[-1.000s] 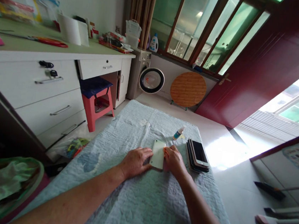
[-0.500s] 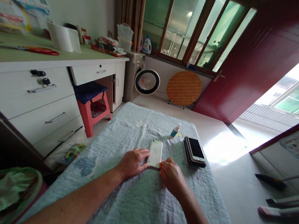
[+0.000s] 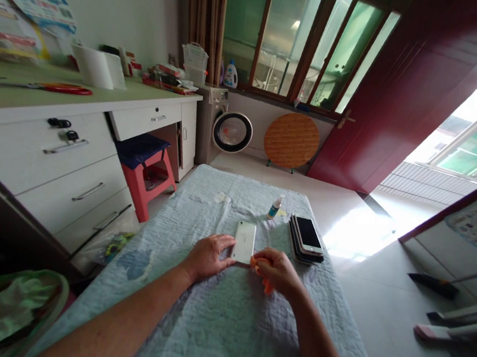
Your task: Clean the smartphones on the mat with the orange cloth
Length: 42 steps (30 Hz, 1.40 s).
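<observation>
A white smartphone (image 3: 244,241) lies back side up on the quilted cloth covering the table. My left hand (image 3: 208,258) grips its left edge, fingers at the side and thumb at the lower corner. An orange cloth (image 3: 268,287) is bunched in my right hand (image 3: 278,269), whose fingers are closed around it. Part of that cloth touches the phone's lower right edge; the rest hangs below my fingers. Beyond the phone stands a small spray bottle (image 3: 275,207) with a blue label. To the right sits a stack of phones (image 3: 306,239), a white one with a dark screen on top.
The pale blue quilted cover (image 3: 219,199) spreads over the table. On the left is a white desk (image 3: 81,173) with drawers, and a red stool (image 3: 148,183) under it. A washing machine (image 3: 210,119) has its door open at the back. A bin (image 3: 7,307) stands lower left.
My right hand, with the orange cloth, has shifted slightly away from the phone's lower right corner, and more of the cloth shows. My left hand keeps its hold. The view has shifted slightly.
</observation>
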Tool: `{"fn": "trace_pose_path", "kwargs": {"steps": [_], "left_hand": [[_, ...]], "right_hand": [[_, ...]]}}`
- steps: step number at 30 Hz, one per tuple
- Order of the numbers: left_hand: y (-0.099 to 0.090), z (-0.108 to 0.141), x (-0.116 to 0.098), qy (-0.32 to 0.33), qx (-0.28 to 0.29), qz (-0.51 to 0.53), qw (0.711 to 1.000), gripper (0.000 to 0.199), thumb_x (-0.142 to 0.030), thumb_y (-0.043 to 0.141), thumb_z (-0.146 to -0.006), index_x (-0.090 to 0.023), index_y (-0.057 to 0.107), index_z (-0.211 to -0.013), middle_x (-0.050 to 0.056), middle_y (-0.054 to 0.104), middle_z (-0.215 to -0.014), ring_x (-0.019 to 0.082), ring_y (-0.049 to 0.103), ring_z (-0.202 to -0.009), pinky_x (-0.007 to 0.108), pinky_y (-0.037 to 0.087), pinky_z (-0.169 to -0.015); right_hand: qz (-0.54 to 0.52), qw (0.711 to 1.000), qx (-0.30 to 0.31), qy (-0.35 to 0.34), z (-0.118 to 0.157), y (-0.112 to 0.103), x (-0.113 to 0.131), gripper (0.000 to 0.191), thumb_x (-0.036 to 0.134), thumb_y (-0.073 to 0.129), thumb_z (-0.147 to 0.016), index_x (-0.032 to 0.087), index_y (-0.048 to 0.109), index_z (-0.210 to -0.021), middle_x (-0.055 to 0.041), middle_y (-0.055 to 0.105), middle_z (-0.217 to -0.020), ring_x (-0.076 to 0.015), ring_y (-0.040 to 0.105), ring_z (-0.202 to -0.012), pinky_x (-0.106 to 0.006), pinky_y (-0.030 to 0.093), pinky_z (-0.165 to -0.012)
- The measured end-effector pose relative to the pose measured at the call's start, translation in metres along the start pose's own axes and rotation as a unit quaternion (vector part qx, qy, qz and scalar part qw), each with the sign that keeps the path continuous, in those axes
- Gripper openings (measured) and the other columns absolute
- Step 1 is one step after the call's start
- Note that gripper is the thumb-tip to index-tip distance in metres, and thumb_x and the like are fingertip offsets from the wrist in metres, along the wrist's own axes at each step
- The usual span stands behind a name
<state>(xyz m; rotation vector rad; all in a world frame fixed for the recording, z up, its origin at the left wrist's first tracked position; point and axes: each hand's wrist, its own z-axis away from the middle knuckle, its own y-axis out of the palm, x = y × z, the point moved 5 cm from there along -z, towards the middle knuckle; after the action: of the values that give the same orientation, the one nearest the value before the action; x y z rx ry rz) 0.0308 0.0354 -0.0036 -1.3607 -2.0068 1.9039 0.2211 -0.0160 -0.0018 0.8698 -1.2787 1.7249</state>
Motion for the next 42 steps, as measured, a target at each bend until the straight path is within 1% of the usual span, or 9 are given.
{"fn": "trace_pose_path", "kwargs": {"steps": [3, 6, 9, 12, 15, 20, 27, 35, 42], "left_hand": [[-0.001, 0.0, -0.002, 0.006, 0.0, 0.001, 1.0, 0.04, -0.034, 0.07, -0.079, -0.024, 0.063, -0.117, 0.003, 0.065, -0.124, 0.021, 0.06, -0.113, 0.031, 0.045, -0.1], [-0.001, 0.001, -0.003, 0.009, 0.0, -0.009, 1.0, 0.039, -0.034, 0.068, -0.08, -0.024, 0.063, -0.117, 0.004, 0.064, -0.124, 0.021, 0.059, -0.114, 0.032, 0.045, -0.101], [0.0, 0.0, -0.004, 0.007, 0.005, -0.02, 1.0, 0.039, -0.037, 0.066, -0.081, -0.024, 0.062, -0.117, 0.005, 0.063, -0.125, 0.022, 0.059, -0.114, 0.033, 0.045, -0.1], [-0.001, -0.003, -0.007, -0.004, 0.03, -0.034, 0.999, 0.043, -0.041, 0.065, -0.08, -0.023, 0.06, -0.119, 0.006, 0.061, -0.126, 0.023, 0.059, -0.113, 0.033, 0.045, -0.098], [0.0, -0.007, -0.016, -0.029, 0.076, -0.071, 0.994, 0.051, -0.049, 0.067, -0.075, -0.021, 0.059, -0.118, 0.008, 0.061, -0.123, 0.026, 0.059, -0.109, 0.034, 0.047, -0.094], [0.0, -0.012, -0.04, -0.071, 0.093, -0.16, 0.98, 0.059, -0.06, 0.063, -0.075, -0.016, 0.059, -0.113, 0.013, 0.062, -0.114, 0.032, 0.058, -0.105, 0.04, 0.049, -0.087], [0.009, -0.017, -0.063, -0.119, 0.045, -0.2, 0.972, 0.066, -0.064, 0.067, -0.07, -0.016, 0.058, -0.115, 0.017, 0.061, -0.111, 0.036, 0.054, -0.106, 0.045, 0.048, -0.084], [0.018, -0.022, -0.067, -0.156, 0.016, -0.198, 0.968, 0.055, -0.058, 0.06, -0.081, -0.012, 0.059, -0.11, 0.018, 0.059, -0.106, 0.034, 0.054, -0.102, 0.042, 0.048, -0.08], [0.02, -0.024, -0.062, -0.177, -0.004, -0.184, 0.967, 0.052, -0.055, 0.06, -0.081, -0.011, 0.059, -0.109, 0.018, 0.059, -0.103, 0.033, 0.058, -0.099, 0.041, 0.049, -0.081]], "right_hand": [[-0.025, 0.996, -0.08, -0.018, -0.006, -0.009, -0.006, 0.03, 0.037, 0.049, -0.08, 0.016, 0.065, -0.095, 0.001, 0.061, -0.067, -0.0096, 0.05, -0.038, -0.02, 0.037, -0.034], [0.027, 0.983, -0.162, -0.076, -0.009, -0.019, -0.005, 0.028, 0.038, 0.05, -0.082, 0.017, 0.065, -0.094, -0.0049, 0.064, -0.085, -0.0097, 0.052, -0.045, -0.021, 0.037, -0.035], [0.094, 0.955, -0.247, -0.132, -0.008, -0.029, -0.004, 0.021, 0.033, 0.051, -0.084, 0.019, 0.064, -0.092, -0.0064, 0.063, -0.09, -0.0138, 0.058, -0.065, -0.021, 0.043, -0.049], [0.157, 0.929, -0.293, -0.161, -0.005, -0.033, -0.002, 0.014, 0.024, 0.049, -0.084, 0.019, 0.062, -0.088, -0.0049, 0.061, -0.089, -0.0156, 0.058, -0.076, -0.024, 0.045, -0.066], [0.224, 0.914, -0.3, -0.156, -0.003, -0.034, -0.001, 0.015, 0.017, 0.047, -0.083, 0.02, 0.061, -0.086, -0.0039, 0.059, -0.09, -0.0146, 0.057, -0.078, -0.023, 0.042, -0.071], [0.313, 0.912, -0.246, -0.1, -0.003, -0.028, -0.002, 0.015, 0.019, 0.048, -0.088, 0.02, 0.062, -0.083, -0.0035, 0.058, -0.086, -0.0134, 0.057, -0.076, -0.022, 0.038, -0.069], [0.359, 0.899, -0.234, -0.088, -0.004, -0.025, -0.003, 0.016, 0.024, 0.048, -0.092, 0.02, 0.062, -0.085, -0.0041, 0.059, -0.087, -0.0142, 0.057, -0.078, -0.023, 0.037, -0.071], [0.408, 0.879, -0.233, -0.082, -0.003, -0.022, -0.001, 0.018, 0.023, 0.047, -0.093, 0.019, 0.064, -0.086, -0.007, 0.061, -0.091, -0.018, 0.053, -0.085, -0.027, 0.035, -0.076], [0.441, 0.854, -0.261, -0.089, 0.0, -0.019, 0.005, 0.017, 0.025, 0.051, -0.091, 0.021, 0.067, -0.087, -0.0091, 0.062, -0.095, -0.0234, 0.049, -0.092, -0.033, 0.033, -0.08]]}}
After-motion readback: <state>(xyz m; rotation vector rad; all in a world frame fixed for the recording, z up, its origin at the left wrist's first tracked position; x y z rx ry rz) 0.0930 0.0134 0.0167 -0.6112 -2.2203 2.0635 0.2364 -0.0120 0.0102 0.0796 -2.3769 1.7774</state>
